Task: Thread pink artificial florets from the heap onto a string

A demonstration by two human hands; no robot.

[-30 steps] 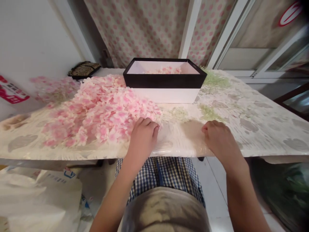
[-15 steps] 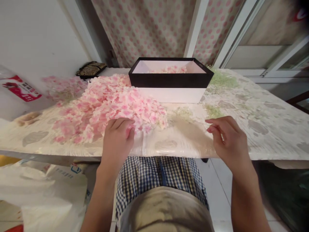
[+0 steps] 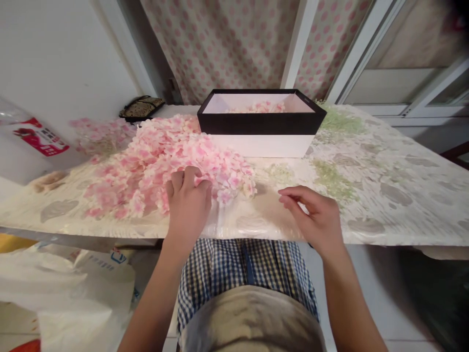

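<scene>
A large heap of pink artificial flower petals (image 3: pixel 146 166) covers the left half of the table. My left hand (image 3: pixel 188 200) is over its front edge, palm down, with bent fingers spread apart and touching the petals. To the right, above bare tablecloth, my right hand (image 3: pixel 315 212) has its thumb and forefinger brought together in a pinch. Whether anything is between those fingertips cannot be made out. Behind the heap stands a white box with a black rim (image 3: pixel 262 123), holding some pink petals (image 3: pixel 267 106).
Thin green sprigs (image 3: pixel 331 178) lie on the patterned tablecloth (image 3: pixel 395 195) at right. Another person's hand (image 3: pixel 49 181) rests at the far left. A dark patterned pouch (image 3: pixel 142 107) sits behind the petals. Below the table's left edge hangs a white plastic bag (image 3: pixel 73 293).
My left hand has moved right and forward onto the petals, its fingers spreading. My right hand has come left toward the middle, thumb and forefinger closer together.
</scene>
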